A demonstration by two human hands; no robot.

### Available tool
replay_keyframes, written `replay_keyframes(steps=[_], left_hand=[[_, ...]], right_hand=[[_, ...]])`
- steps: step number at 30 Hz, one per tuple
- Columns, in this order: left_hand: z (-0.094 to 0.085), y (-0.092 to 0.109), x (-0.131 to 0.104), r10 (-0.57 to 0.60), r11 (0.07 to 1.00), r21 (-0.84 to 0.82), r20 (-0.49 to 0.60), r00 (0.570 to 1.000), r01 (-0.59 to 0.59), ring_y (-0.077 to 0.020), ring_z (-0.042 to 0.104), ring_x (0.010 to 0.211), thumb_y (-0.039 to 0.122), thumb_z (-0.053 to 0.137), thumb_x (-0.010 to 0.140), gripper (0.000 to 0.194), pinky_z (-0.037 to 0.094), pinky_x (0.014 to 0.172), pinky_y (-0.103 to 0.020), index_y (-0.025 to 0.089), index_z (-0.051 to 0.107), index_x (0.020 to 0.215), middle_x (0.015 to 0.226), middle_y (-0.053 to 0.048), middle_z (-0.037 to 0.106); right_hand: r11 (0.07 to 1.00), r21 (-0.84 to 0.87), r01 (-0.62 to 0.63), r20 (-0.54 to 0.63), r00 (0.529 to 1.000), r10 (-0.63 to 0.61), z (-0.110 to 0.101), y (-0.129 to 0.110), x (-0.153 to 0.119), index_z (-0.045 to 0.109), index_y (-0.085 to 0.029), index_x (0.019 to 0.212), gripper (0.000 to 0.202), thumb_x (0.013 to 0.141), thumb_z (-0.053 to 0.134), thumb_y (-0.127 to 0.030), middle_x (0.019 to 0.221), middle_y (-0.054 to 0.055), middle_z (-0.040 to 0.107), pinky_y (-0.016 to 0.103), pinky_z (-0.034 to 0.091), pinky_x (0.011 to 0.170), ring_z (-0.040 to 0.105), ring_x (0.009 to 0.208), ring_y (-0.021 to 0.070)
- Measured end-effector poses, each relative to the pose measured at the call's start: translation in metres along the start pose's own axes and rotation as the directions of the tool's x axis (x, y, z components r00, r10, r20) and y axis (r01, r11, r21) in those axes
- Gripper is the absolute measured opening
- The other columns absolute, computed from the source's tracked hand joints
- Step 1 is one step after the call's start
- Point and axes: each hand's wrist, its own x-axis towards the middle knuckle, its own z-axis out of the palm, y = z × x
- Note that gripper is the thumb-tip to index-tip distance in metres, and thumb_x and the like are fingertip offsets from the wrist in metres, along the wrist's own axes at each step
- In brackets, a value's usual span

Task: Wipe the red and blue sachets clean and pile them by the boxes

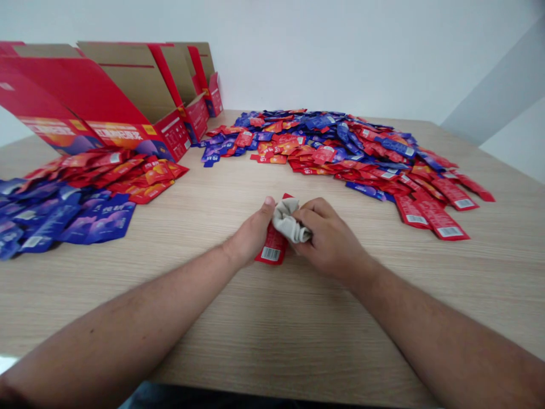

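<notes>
Near the middle of the wooden table (255, 318), my left hand (252, 232) grips a red packet (272, 245) by its left side, thumb pointing up. The packet's white barcode label faces up at its lower end. My right hand (326, 236) is closed on a crumpled pale grey cloth (290, 220), which lies against the packet's upper part and covers some of it. My left fingertips are hidden under the packet and cloth.
A large heap of red and blue packets (323, 139) curves across the back and right. Neater red packets (145, 176) and blue packets (97, 218) lie at the left. Open red cardboard boxes (128, 133) stand behind them, near the wall.
</notes>
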Motion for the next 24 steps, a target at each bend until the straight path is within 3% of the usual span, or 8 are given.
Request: replay_keyframes(steps=[3, 7, 11, 16, 20, 24], left_hand=[[0.0010, 0.0012, -0.0017, 0.024, 0.997, 0.078, -0.014, 1.000, -0.022, -0.0229, 0.070, 0.065, 0.079, 0.048, 0.094, 0.070, 0.056, 0.060, -0.034, 0.016, 0.075, 0.109, 0.085, -0.011, 0.078], [0.0032, 0.0031, -0.0040, 0.100, 0.989, 0.112, 0.001, 0.995, -0.100, -0.0190, 0.068, 0.068, 0.078, 0.054, 0.092, 0.066, 0.055, 0.063, -0.028, 0.015, 0.074, 0.091, 0.079, -0.009, 0.075], [0.0009, 0.0020, -0.0024, 0.033, 0.992, 0.121, -0.037, 0.999, -0.028, -0.0230, 0.070, 0.064, 0.083, 0.050, 0.091, 0.072, 0.057, 0.061, -0.034, 0.017, 0.074, 0.104, 0.082, -0.010, 0.077], [-0.0011, 0.0006, -0.0003, 0.100, 0.985, 0.140, 0.024, 0.995, -0.102, -0.0213, 0.071, 0.072, 0.081, 0.051, 0.091, 0.071, 0.057, 0.066, -0.030, 0.015, 0.074, 0.105, 0.085, -0.009, 0.077], [-0.0002, 0.0013, -0.0017, 0.011, 0.993, 0.116, -0.029, 1.000, -0.008, -0.0241, 0.071, 0.067, 0.082, 0.046, 0.093, 0.074, 0.058, 0.062, -0.036, 0.017, 0.074, 0.113, 0.089, -0.012, 0.079], [0.0012, 0.0010, -0.0020, 0.110, 0.987, 0.116, 0.001, 0.994, -0.110, -0.0255, 0.075, 0.086, 0.078, 0.053, 0.093, 0.068, 0.060, 0.077, -0.035, 0.016, 0.076, 0.113, 0.099, -0.011, 0.080]], right_hand=[[0.999, -0.014, -0.038, -0.047, 0.998, 0.037, -0.0002, 0.0003, -0.0001, 0.069, -0.018, 0.104, 0.020, 0.085, 0.066, -0.011, 0.100, 0.010, 0.063, 0.041, 0.055, 0.085, 0.061, 0.096, 0.0262], [0.997, 0.029, 0.073, 0.053, 0.996, -0.075, -0.0006, -0.0010, -0.0004, 0.069, -0.018, 0.107, 0.021, 0.087, 0.066, -0.013, 0.106, 0.011, 0.064, 0.040, 0.055, 0.086, 0.061, 0.098, 0.0259], [0.999, -0.012, -0.033, -0.037, 0.999, 0.033, -0.0005, 0.0014, 0.0001, 0.069, -0.019, 0.104, 0.021, 0.085, 0.067, -0.010, 0.100, 0.010, 0.063, 0.040, 0.055, 0.086, 0.061, 0.097, 0.0257], [0.999, 0.027, 0.045, 0.060, 0.997, -0.047, 0.0005, 0.0009, -0.0007, 0.069, -0.019, 0.108, 0.023, 0.085, 0.067, -0.013, 0.106, 0.011, 0.063, 0.040, 0.055, 0.087, 0.061, 0.099, 0.0259], [0.998, -0.013, -0.056, -0.015, 0.998, 0.055, 0.0001, 0.0047, -0.0001, 0.068, -0.019, 0.105, 0.022, 0.085, 0.066, -0.012, 0.099, 0.009, 0.063, 0.039, 0.054, 0.087, 0.060, 0.097, 0.0257], [1.000, 0.018, 0.006, 0.065, 0.998, -0.007, -0.0008, 0.0039, 0.0002, 0.068, -0.020, 0.107, 0.024, 0.084, 0.067, -0.012, 0.106, 0.010, 0.063, 0.040, 0.054, 0.088, 0.060, 0.099, 0.0257]])
